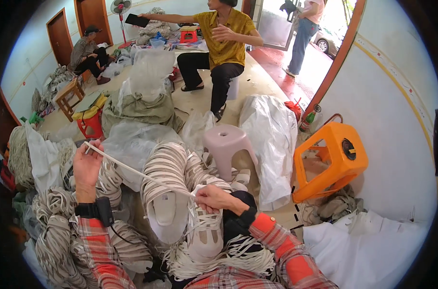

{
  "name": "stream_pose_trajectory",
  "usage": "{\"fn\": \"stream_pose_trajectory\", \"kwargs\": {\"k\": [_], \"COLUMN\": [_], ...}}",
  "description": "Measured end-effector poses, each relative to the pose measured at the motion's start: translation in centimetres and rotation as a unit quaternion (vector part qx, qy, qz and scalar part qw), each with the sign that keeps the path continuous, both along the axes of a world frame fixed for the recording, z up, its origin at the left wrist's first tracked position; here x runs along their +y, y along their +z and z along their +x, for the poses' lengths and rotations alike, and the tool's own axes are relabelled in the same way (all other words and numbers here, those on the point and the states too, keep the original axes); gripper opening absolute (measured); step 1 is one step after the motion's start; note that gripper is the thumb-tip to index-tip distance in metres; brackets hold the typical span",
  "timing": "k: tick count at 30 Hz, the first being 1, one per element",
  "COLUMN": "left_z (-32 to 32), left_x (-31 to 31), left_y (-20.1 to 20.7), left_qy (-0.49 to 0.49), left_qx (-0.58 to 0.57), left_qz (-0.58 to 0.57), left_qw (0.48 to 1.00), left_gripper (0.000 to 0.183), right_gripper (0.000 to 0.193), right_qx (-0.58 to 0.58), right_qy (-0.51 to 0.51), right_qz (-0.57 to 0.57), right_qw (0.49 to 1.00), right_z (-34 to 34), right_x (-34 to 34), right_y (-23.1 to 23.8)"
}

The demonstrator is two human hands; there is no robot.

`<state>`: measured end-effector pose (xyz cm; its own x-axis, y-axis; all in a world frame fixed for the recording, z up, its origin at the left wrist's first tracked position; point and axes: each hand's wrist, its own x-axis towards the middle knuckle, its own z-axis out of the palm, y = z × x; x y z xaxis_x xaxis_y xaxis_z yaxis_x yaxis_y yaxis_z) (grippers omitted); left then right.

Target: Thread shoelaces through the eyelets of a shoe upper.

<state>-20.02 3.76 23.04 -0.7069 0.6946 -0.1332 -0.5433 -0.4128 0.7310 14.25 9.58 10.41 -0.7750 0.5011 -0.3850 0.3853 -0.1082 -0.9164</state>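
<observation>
A white shoelace [137, 172] runs taut from my raised left hand [87, 166] down to my right hand [213, 198]. The fingers of my left hand are pinched around its far end, well to the left. My right hand is closed at the top of a beige and white shoe upper [204, 234], where the lace meets it; the fingertips partly hide the eyelets. Criss-crossed lace shows over the front of this upper. It rests on my lap above a bundle of loose white laces [228, 257]. Beside it leans a nested stack of similar uppers [163, 166].
More stacked uppers [55, 245] lie at the left. Ahead are a pale plastic stool [224, 137], white sacks [268, 144] and an orange stool [327, 161]. One person [223, 38] sits with an arm outstretched, holding a dark flat object; another sits far left, another stands outside the doorway.
</observation>
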Motion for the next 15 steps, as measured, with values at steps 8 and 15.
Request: {"fn": "stream_pose_trajectory", "kwargs": {"k": [8, 15], "left_z": [3.3, 9.6], "left_x": [1.2, -0.6], "left_y": [-5.3, -8.4], "left_qy": [-0.302, -0.403], "left_qx": [0.01, 0.036], "left_qz": [-0.053, -0.131], "left_qw": [0.952, 0.905], "left_gripper": [0.022, 0.023], "right_gripper": [0.018, 0.021], "right_qx": [-0.011, 0.075], "right_qy": [-0.049, 0.02], "right_qz": [-0.065, 0.207], "right_qw": [0.997, 0.975], "right_z": [-3.8, -3.2], "right_x": [1.2, -3.6], "right_y": [-2.0, -0.4]}}
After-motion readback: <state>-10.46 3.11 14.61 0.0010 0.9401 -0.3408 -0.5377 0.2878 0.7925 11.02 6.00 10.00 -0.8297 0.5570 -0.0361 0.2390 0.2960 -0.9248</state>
